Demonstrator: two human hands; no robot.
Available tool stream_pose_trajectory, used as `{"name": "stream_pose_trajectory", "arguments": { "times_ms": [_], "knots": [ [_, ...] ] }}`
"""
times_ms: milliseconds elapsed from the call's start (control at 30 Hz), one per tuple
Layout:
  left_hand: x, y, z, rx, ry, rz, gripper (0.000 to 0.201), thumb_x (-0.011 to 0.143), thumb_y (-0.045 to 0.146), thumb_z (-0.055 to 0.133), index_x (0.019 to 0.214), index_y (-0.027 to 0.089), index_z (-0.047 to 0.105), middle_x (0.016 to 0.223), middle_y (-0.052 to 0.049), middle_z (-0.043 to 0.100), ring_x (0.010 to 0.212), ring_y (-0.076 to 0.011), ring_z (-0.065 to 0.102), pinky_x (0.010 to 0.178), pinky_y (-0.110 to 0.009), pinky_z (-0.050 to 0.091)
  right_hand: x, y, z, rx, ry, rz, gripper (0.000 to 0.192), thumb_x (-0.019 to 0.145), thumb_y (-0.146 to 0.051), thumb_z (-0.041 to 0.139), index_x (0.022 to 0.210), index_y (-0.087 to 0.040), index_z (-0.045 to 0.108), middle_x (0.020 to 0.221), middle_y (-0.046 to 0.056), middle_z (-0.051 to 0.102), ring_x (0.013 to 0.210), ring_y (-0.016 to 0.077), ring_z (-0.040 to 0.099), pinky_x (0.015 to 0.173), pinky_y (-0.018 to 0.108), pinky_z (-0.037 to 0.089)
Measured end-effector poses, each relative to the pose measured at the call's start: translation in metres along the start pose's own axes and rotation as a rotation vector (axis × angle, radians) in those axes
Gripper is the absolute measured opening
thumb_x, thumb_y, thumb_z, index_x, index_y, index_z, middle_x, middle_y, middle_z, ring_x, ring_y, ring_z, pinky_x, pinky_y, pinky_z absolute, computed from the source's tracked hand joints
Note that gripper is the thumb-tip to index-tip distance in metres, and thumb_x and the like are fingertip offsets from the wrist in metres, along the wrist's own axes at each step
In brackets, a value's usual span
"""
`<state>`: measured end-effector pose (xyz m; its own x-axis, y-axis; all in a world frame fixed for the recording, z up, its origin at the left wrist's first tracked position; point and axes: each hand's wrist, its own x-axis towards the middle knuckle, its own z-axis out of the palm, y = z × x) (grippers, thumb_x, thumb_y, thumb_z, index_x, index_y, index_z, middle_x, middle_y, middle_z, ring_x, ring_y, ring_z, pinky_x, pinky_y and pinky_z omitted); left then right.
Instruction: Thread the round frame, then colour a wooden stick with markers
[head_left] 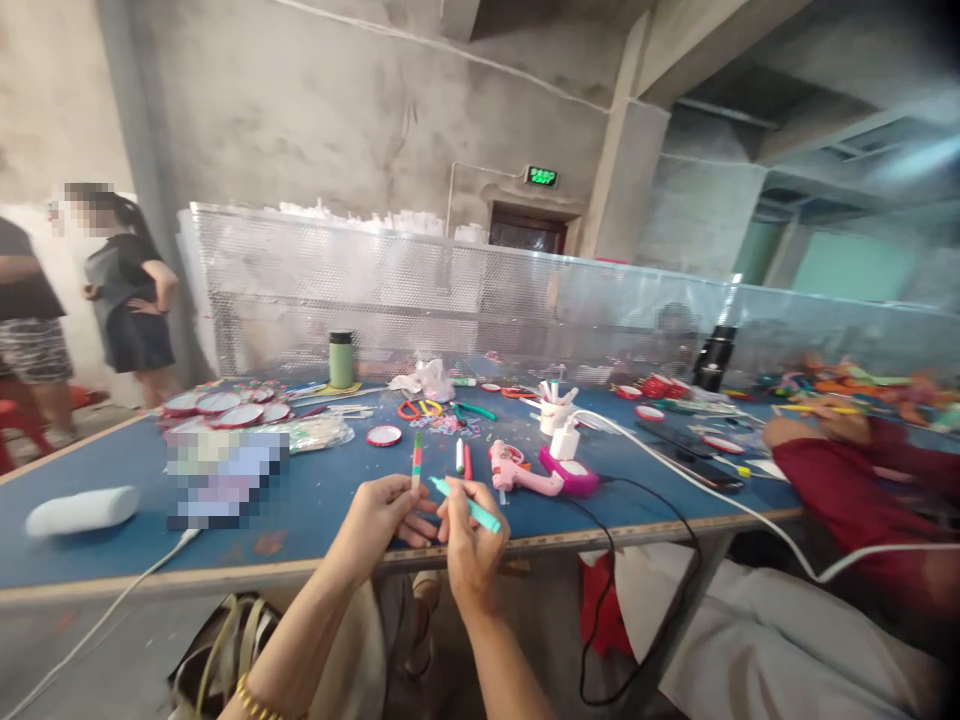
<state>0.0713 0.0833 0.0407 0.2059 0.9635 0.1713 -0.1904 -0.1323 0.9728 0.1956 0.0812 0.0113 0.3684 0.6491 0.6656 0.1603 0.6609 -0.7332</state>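
- The teal pen [466, 503] lies slantwise in the right hand [469, 540], pinched between thumb and fingers just above the worktop's [315, 500] near edge.
- The left hand [379, 520] is closed on a striped pen [417, 462], held upright, its tip pointing up.
- The two hands touch at the fingertips; how they work the pens together I cannot tell.
- Done, by the look of it: two more pens [463, 458] lie just beyond the hands, and red-rimmed discs [225, 405] sit stacked toward the far left corner.
- A pink glue gun [517, 472] rests beside them; loose parts scattered mid-worktop suggest plenty remains.
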Motion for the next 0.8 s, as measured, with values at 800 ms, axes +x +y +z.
{"name": "stream_pose_trajectory", "arguments": {
  "times_ms": [800],
  "knots": [
    [0.012, -0.005, -0.002, -0.024, 0.027, 0.026, 0.015, 0.081, 0.026, 0.062, 0.082, 0.011, 0.056, 0.066, -0.008, 0.072, 0.048, -0.0165, 0.070, 0.045, -0.021, 0.054, 0.031, -0.014, 0.005, 0.070, -0.134, -0.065, 0.022, 0.091, -0.035, 0.059, 0.084, -0.016, 0.069, 0.056, -0.004, 0.060, 0.038, 0.0073, 0.050, 0.039, 0.019, 0.042]
  ]
}}
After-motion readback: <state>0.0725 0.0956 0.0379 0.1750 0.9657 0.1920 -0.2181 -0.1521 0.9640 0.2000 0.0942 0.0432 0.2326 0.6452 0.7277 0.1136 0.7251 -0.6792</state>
